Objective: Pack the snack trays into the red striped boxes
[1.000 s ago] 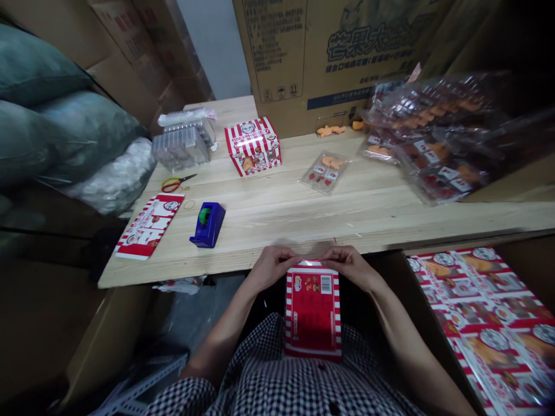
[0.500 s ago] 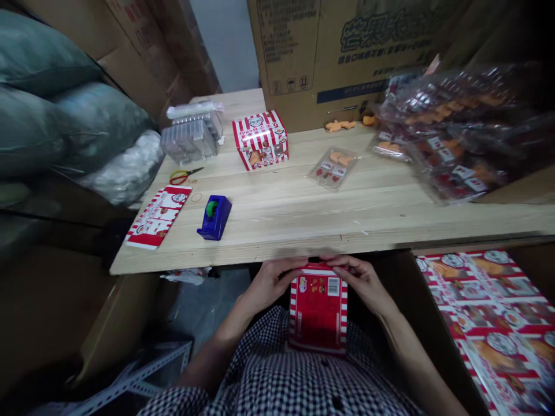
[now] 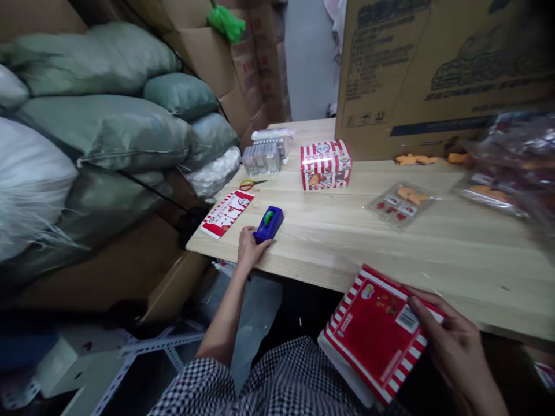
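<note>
My right hand (image 3: pixel 451 341) grips a red carton (image 3: pixel 377 332) with striped edges by its right side, thumb on the printed face near the barcode. The carton is tilted above my lap, and a pale flap shows at its lower left. Out at the table's front edge, my left hand (image 3: pixel 251 247) has its fingers and thumb around the near end of a blue tape dispenser (image 3: pixel 269 224) with a green core. How firmly it grips cannot be seen. A flat striped card (image 3: pixel 228 214) lies left of the dispenser.
On the table (image 3: pixel 321 242) stand a finished striped box (image 3: pixel 326 166) and clear plastic cases (image 3: pixel 262 159). Scissors (image 3: pixel 249 185) and a blister pack (image 3: pixel 401 203) lie there too. A large cardboard box (image 3: pixel 390 69) rises behind; stuffed sacks (image 3: pixel 108 130) are piled left.
My left hand has let go of the carton and reached left to the tape dispenser. My right hand has carried the carton right and tilted it. The view has swung left.
</note>
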`<state>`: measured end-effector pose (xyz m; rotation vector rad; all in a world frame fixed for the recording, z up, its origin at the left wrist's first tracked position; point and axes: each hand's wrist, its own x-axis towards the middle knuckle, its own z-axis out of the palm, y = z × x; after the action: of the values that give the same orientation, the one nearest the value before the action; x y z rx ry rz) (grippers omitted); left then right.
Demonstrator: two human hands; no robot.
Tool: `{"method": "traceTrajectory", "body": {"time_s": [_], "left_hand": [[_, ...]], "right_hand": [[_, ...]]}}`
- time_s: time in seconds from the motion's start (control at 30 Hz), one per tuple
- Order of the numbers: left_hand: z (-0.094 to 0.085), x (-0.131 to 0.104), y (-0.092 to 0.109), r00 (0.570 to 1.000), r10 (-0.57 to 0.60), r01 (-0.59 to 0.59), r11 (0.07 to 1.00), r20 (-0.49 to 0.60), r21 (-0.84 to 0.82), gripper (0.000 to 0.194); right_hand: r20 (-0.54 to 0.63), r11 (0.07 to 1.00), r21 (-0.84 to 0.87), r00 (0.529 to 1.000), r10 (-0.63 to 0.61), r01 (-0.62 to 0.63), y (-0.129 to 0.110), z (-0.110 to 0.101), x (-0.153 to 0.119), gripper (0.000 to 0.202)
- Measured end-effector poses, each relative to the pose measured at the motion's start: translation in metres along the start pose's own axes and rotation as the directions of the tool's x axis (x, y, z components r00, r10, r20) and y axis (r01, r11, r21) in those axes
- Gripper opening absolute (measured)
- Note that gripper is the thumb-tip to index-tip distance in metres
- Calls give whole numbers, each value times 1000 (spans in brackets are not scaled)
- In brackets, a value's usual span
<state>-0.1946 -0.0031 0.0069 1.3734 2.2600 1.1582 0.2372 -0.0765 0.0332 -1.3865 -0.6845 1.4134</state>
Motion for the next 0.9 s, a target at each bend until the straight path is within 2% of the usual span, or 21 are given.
{"method": "traceTrajectory", "body": {"time_s": [0.07, 0.13, 0.3, 0.47, 0.6, 0.73, 0.9], "left_hand": [[1, 8, -14, 994, -47, 54, 996, 94, -73, 51], [2, 15, -19, 991, -60, 75, 989, 121, -125, 45], [-9, 39, -16, 964, -145, 208, 933, 222, -295, 39], [-19, 52, -9, 922, -241, 358, 829, 302, -430, 42], [-19, 48, -10, 909, -275, 408, 739, 313, -536, 44], [-14, 34, -19, 918, -295, 397, 674, 266, -623, 41], [-3, 16, -31, 932, -332, 343, 689, 143, -639, 34]], "right_hand": [[-59, 1000, -26, 998, -12, 10, -2, 4, -2, 39], [-114, 997, -61, 992, -54, 47, -2, 9, -6, 39], [-263, 954, -242, 935, -238, 175, -8, 17, -23, 36], [-202, 928, -302, 936, -287, 220, -14, 24, -35, 40], [-149, 932, -272, 946, -288, 241, -10, 27, -38, 44], [-153, 930, -245, 936, -318, 276, -4, 30, -39, 44], [-163, 901, -210, 895, -415, 380, -5, 44, -44, 40]]}}
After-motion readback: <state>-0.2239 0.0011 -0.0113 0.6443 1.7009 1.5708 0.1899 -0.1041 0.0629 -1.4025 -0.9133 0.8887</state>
